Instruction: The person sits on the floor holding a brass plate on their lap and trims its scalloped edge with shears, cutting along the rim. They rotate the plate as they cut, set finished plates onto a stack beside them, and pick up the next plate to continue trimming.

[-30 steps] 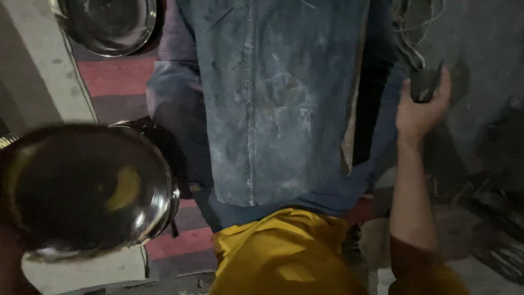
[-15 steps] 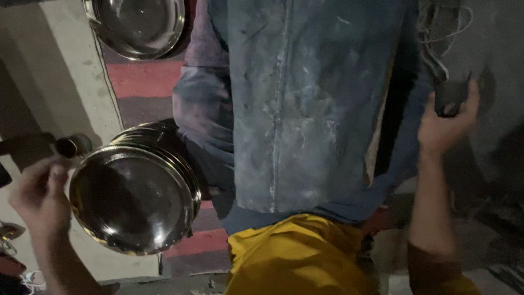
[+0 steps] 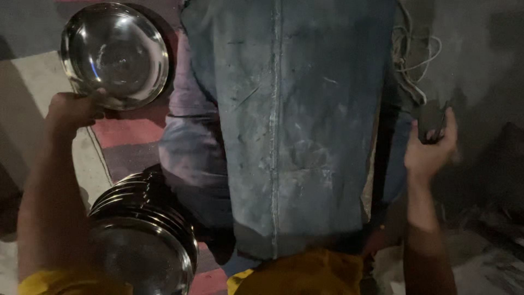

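Steel plate (image 3: 114,53) held up at upper left, round and shallow, so no long axis to speak of; its hollow face is turned toward the camera and slightly rightward, rim tilted. Left hand (image 3: 72,111) grips it at the lower rim, fingers curled closed around the edge, thumb side toward the plate's face.

Right hand (image 3: 431,147) is raised at the far right, fingers wrapped around a small dark object (image 3: 434,121); what it is cannot be told in the dim light. It sits just in front of a grey wall (image 3: 480,65), under a tangle of loose cord (image 3: 412,60).

Stack of plates (image 3: 144,229) lies at lower left, rims nested, top one face up, just beside the left forearm. Well apart from the raised plate, with open space between them.

Lap covered by a dusty blue apron (image 3: 295,125) fills the centre; yellow cloth (image 3: 300,273) shows at the bottom edge. The apron's left edge runs close to the raised plate's right rim.

Floor is patchy: pale slab (image 3: 33,82) at left, red-painted strip (image 3: 128,134) under the plate. Light is poor, right side murky.
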A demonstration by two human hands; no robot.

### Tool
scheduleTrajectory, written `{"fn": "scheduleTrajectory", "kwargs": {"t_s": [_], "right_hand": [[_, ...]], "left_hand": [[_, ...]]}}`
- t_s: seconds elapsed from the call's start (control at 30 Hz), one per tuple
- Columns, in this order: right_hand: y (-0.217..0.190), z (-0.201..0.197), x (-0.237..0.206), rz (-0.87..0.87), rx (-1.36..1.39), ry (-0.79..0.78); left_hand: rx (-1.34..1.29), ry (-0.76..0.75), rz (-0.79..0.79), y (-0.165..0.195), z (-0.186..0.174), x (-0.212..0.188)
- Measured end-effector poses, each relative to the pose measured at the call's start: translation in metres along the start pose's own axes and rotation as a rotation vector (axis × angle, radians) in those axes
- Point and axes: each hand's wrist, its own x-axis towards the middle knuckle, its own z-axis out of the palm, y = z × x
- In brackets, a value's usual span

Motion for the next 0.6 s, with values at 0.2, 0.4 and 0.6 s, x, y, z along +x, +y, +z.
{"fn": "scheduleTrajectory", "kwargs": {"t_s": [0.2,0.4,0.6], "right_hand": [[0.001,0.000,0.000,-0.056,0.066,-0.013],[-0.006,-0.007,-0.002,0.029,-0.047,-0.020],[-0.002,-0.007,-0.002,-0.063,0.135,-0.007]], "left_hand": [[-0.355,0.013,0.251,-0.007,0.014,0.006],[0.137,0.563,0.925,-0.005,-0.018,-0.008],[1.222,0.876,0.691,0.015,-0.014,-0.050]]}}
